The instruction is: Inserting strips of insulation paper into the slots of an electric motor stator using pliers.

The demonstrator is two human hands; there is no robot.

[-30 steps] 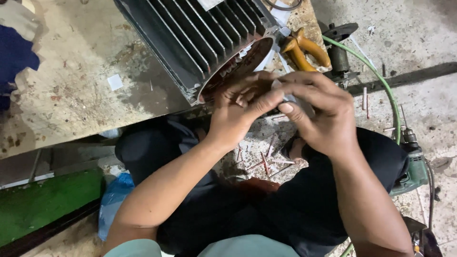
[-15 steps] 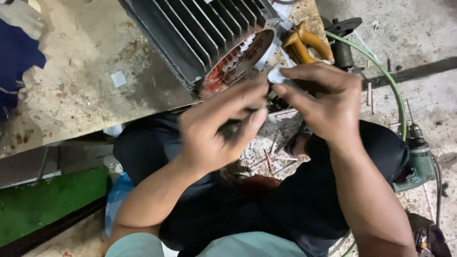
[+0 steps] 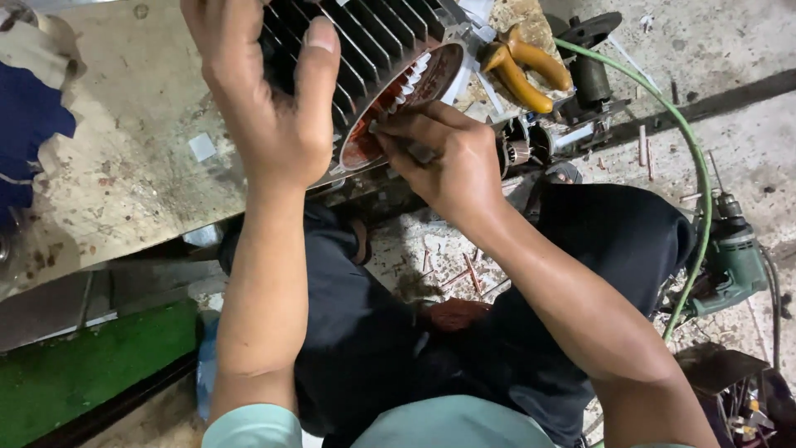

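Working the stator slots of the finned motor housing

Left hand (image 3: 265,99) is lying open-fingered on the finned motor housing (image 3: 373,41), top centre; right hand (image 3: 444,158) is pinching something small at the copper windings (image 3: 390,104). White slot liners partly seated; more appear left.

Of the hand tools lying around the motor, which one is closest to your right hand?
The yellow-handled pliers, lying on the bench just beyond the right hand. The green power drill sits much farther off, on the floor by your knee.
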